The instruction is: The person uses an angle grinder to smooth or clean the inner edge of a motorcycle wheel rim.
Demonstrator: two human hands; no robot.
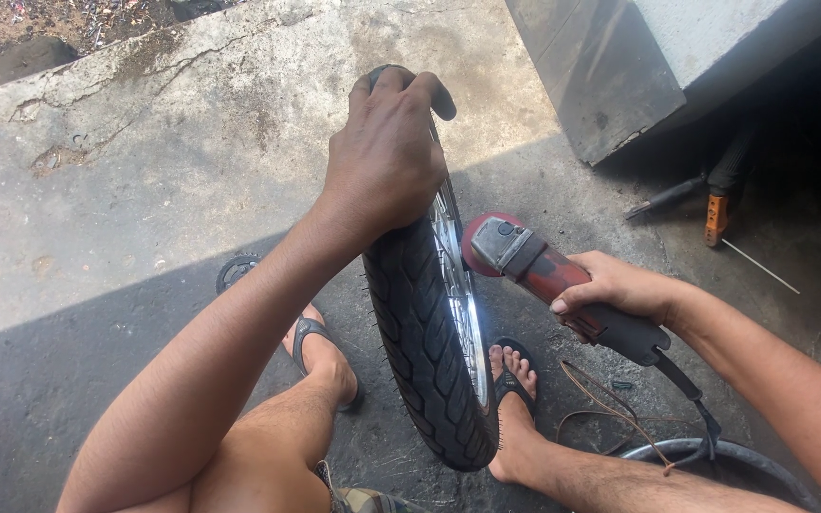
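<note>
Both hands grip: left [384, 157] hides the tyre [425, 342] top, right [610, 290] clasps a grinder [525, 256], disc half-hidden.

Hard daylight fell from the upper left; the concrete floor [144, 161] lay washed pale there. A sharp diagonal shadow edge darkened the lower ground. Recess at upper right was near black. Glare flared off the wheel rim [472, 323]. Focus crisp; edges bowed slightly.
</note>
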